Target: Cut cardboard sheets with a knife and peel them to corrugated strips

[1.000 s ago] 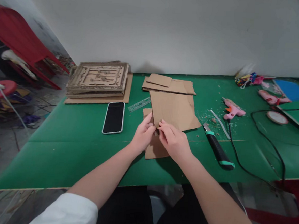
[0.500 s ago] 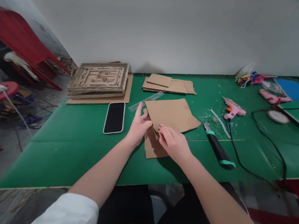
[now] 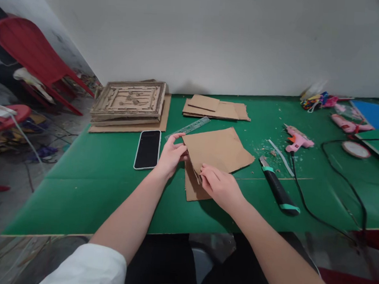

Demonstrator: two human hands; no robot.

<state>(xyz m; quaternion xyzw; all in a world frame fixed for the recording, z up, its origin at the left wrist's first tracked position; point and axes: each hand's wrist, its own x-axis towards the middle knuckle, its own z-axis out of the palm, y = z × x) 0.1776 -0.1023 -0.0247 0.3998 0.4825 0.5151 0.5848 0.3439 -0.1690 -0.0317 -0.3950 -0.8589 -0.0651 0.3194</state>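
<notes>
A brown cardboard sheet (image 3: 220,146) is tilted above the table, its left edge raised. My left hand (image 3: 171,156) grips its far left corner, fingers bent around the edge. Closed on the near left corner is my right hand (image 3: 220,185), with the fingertips pinched together there. Beneath lies another cardboard piece (image 3: 193,192), mostly covered by the upper sheet. A clear ruler (image 3: 192,127) rests just beyond my left hand. To the right of the cardboard is a black and teal utility knife (image 3: 279,187) with its blade out.
A phone (image 3: 147,150) lies left of my hands, near a stack of cardboard panels (image 3: 130,101). Cardboard offcuts (image 3: 226,110) sit by the wall. A pink glue gun (image 3: 298,139) with a black cord, a glue stick (image 3: 281,157), scraps and a tape roll (image 3: 356,149) are on the right.
My left hand has drawn its raised fingers in over the cardboard's far left corner. The sheet has tilted slightly, while my right hand stays at the near corner. The camera view has shifted slightly.
</notes>
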